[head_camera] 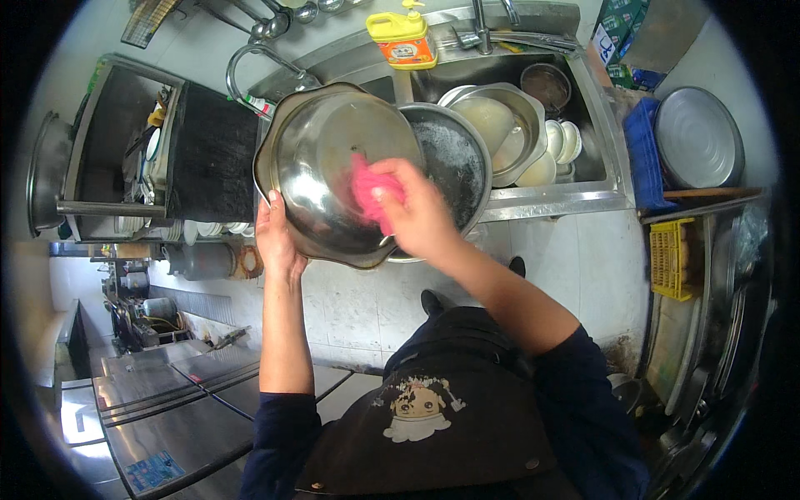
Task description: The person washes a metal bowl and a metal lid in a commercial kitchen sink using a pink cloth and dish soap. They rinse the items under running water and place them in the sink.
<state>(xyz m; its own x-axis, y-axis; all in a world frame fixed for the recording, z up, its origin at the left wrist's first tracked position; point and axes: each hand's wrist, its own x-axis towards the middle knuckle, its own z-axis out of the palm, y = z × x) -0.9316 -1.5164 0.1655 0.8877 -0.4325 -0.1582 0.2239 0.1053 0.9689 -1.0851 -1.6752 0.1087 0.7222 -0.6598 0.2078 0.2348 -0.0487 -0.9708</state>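
Observation:
My left hand (278, 240) grips the wavy rim of a large stainless steel basin (306, 150), whose rounded underside faces up towards me. Pressed on that underside is a pink cloth or scouring pad (378, 190), bunched in my right hand (415, 209), which is slightly blurred. Behind and to the right of the basin, partly covered by it, lies a round dark metal pan (456, 169) with a whitish film inside. In the steel sink (587, 178) to its right are a scallop-edged metal basin (534, 112), small white bowls (562, 140) and a round metal pot (545, 87).
A yellow detergent jug (403, 40) stands behind the sink, near a faucet (481, 31). A curved faucet (240, 59) rises at the left. To the right, a round metal lid or tray (700, 137) leans by a blue crate (644, 153). A steel rack (112, 209) stands left.

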